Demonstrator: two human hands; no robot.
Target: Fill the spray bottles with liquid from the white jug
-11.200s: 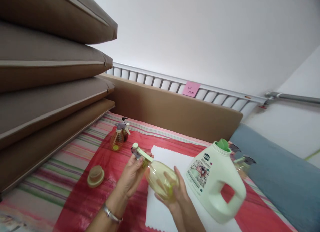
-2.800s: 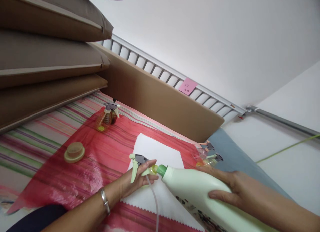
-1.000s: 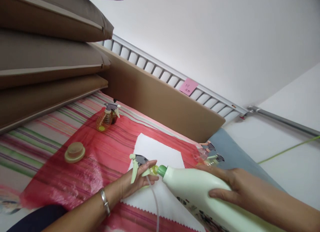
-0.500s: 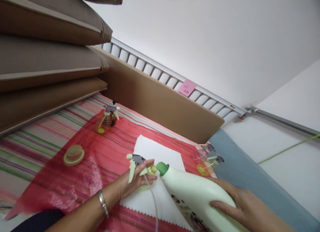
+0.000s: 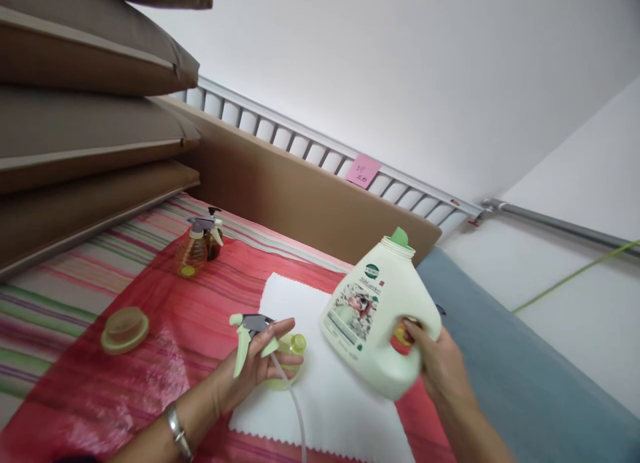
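Observation:
My left hand holds a trigger spray head with grey and pale green parts, and its clear dip tube hangs down. Behind those fingers stands a small yellow-green bottle, its mouth uncovered; the fingers rest against it, partly hiding it. By its handle, my right hand grips a pale green detergent jug, roughly upright and slightly tilted. A green pouring spout shows in the jug's uncapped mouth. Under the bottle and jug lies a white cloth with zigzag edges.
A round yellowish lid lies at left on the red sheet. Farther back stand an amber spray bottle and a dark pump bottle. Stacked cushions rise at left; a brown board leans before a radiator.
The jug has swung from lying tilted with its spout at the small bottle's mouth to nearly upright, farther right. My left hand still holds the spray head beside the bottle.

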